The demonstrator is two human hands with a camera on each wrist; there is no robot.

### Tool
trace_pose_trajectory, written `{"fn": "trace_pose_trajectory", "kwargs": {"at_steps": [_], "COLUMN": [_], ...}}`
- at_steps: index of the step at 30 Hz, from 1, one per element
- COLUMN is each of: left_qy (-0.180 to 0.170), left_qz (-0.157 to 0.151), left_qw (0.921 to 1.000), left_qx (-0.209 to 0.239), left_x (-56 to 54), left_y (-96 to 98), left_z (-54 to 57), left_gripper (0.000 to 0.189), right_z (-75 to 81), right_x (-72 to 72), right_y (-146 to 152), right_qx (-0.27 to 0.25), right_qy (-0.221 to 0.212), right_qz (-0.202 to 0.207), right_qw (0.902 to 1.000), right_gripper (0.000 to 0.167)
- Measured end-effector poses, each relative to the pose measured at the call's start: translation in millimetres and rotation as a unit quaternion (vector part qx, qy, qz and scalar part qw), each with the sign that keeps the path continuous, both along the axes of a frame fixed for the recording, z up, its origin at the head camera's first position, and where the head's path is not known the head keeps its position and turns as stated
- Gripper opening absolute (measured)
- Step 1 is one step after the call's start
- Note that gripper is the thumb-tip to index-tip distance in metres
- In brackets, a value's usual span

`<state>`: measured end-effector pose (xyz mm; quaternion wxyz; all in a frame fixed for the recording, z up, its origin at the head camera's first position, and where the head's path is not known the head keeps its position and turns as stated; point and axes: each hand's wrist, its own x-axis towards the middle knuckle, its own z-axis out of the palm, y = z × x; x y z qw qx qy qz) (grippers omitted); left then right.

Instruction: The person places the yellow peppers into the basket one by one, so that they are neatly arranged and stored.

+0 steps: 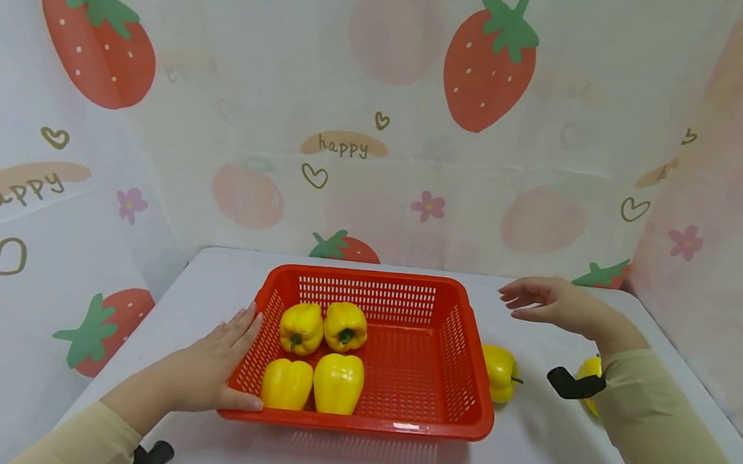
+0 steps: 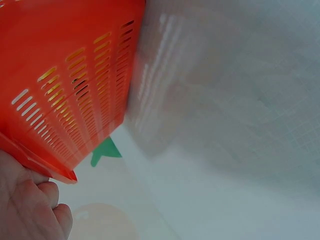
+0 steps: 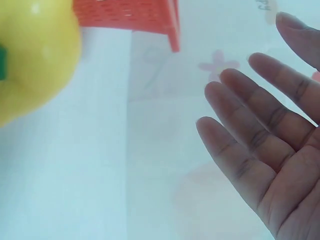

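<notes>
A red plastic basket [image 1: 401, 384] with slotted walls stands on the white table. Several yellow bell peppers [image 1: 338, 384] lie in its left half, two at the back and two in front. My left hand [image 1: 213, 364] rests on the basket's left rim with straight fingers, its thumb at the front left corner. From the left wrist, the basket's slotted outer wall [image 2: 75, 95] shows beside that hand [image 2: 30, 210]. Behind and right of the basket, my right hand [image 1: 547, 302] hovers with nothing in it. Nearest to it is a yellow bell pepper [image 1: 499, 374] beside the basket's right wall.
Another yellow bell pepper [image 1: 591, 377] lies farther right, partly hidden by the right forearm and a black wrist-camera mount [image 1: 574, 384]. A strawberry-print curtain [image 1: 399, 191] surrounds the white table [image 1: 218, 269] at the back and sides.
</notes>
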<state>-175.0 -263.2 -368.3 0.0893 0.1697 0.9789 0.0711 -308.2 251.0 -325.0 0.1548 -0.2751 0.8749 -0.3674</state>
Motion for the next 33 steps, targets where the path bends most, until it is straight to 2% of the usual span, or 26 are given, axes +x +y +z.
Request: {"fn": "trace_pose_trajectory", "kwargs": {"at_steps": [11, 19, 28, 33], "left_qy": [-0.001, -0.004, -0.006, 0.000], "left_qz": [-0.002, -0.001, 0.002, -0.001], "left_qw": [1.0000, 1.0000, 1.0000, 1.0000], "left_qx": [0.004, 0.001, 0.000, -0.004], "left_x": [-0.2, -0.9, -0.6, -0.3], "left_y": [0.4, 0.2, 0.4, 0.7], "left_z": [-0.8, 0.0, 1.3, 1.6], "left_gripper": [0.121, 0.121, 0.121, 0.121], "right_z": [-26.8, -44.8, -56.3, -61.3], "right_x": [0.0, 1.1, 7.3, 8.9], "right_y": [1, 1, -13, -17], "right_qx": [0.025, 0.030, 0.051, 0.071], "right_qy": [-0.030, -0.077, -0.107, -0.116], "right_qz": [-0.017, -0.006, -0.008, -0.025], "right_qw": [0.9991, 0.9966, 0.9929, 0.9904], "right_gripper": [0.039, 0.041, 0.045, 0.047]}}
